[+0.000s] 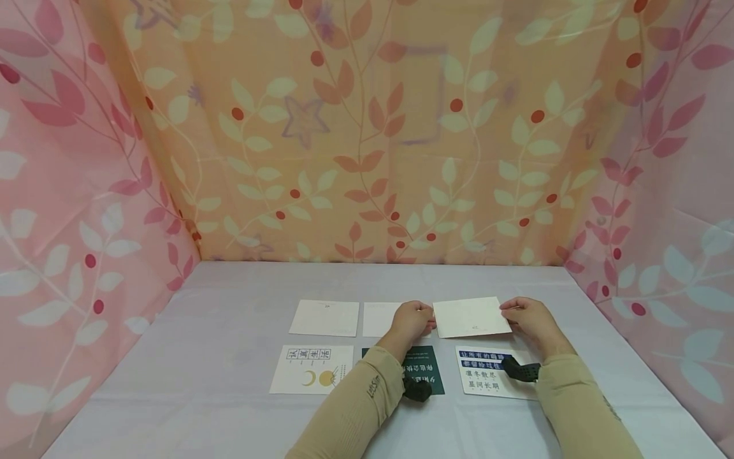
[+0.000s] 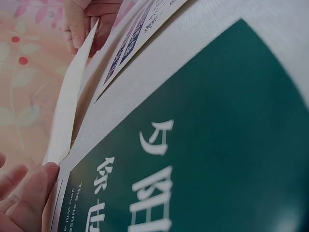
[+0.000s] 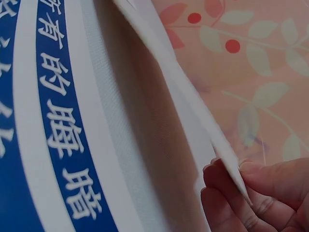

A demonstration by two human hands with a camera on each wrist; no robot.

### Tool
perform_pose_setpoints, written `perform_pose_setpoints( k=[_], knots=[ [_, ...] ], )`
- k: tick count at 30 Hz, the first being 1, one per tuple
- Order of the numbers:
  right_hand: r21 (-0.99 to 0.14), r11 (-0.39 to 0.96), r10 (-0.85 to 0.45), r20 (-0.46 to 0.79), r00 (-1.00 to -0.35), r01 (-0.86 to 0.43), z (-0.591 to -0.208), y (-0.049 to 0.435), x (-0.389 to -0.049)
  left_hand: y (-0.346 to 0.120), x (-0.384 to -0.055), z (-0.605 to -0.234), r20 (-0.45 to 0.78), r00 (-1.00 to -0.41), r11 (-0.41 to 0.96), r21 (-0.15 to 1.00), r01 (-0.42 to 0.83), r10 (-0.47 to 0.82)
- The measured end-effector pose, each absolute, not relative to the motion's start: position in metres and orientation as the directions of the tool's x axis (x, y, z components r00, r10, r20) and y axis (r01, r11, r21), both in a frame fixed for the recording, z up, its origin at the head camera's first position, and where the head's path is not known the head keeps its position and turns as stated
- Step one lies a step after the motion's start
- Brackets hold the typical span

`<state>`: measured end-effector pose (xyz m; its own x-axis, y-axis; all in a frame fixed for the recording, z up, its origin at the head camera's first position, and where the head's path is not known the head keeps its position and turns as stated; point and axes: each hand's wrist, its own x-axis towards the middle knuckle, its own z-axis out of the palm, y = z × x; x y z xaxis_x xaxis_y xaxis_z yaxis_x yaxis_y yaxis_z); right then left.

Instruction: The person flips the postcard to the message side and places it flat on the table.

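A blank-faced white card (image 1: 471, 317) is held between the two hands at the back right of the group, tilted, with its right end off the table. My right hand (image 1: 534, 324) pinches its right edge between thumb and fingers (image 3: 219, 198), plain in the right wrist view. At the opposite edge, my left hand (image 1: 408, 326) holds the card's left end with its fingertips (image 2: 46, 176). Just in front lies a card with blue bands and Chinese writing (image 1: 478, 381). Beneath the left forearm, a dark green card (image 1: 427, 366) with white writing is partly covered.
Another white card (image 1: 378, 317) lies partly behind the left hand. Left of it is a further white card (image 1: 325, 319), with a moon-and-sun printed card (image 1: 306, 376) in front. All lie on a white-covered table (image 1: 189, 357), enclosed by leaf-patterned curtains (image 1: 344, 159) behind and at both sides.
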<state>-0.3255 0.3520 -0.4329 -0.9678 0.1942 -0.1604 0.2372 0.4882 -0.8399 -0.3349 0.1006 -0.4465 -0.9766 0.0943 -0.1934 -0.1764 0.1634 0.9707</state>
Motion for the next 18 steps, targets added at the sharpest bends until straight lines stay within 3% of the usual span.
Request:
perform_pose_setpoints(
  k=[8, 18],
  knots=[
    [-0.846, 0.474, 0.19, -0.172, -0.967, 0.244, -0.4334, 0.3516, -0.3264, 0.1001, -0.3341, -0.4443, -0.214, -0.972, 0.145, 0.969, -0.199, 0.093],
    [-0.79, 0.556, 0.194, -0.177, -0.965, 0.256, -0.437, 0.3508, -0.3304, 0.1002, -0.3347, -0.4456, -0.212, -0.973, 0.147, 0.969, -0.197, 0.089]
  ],
)
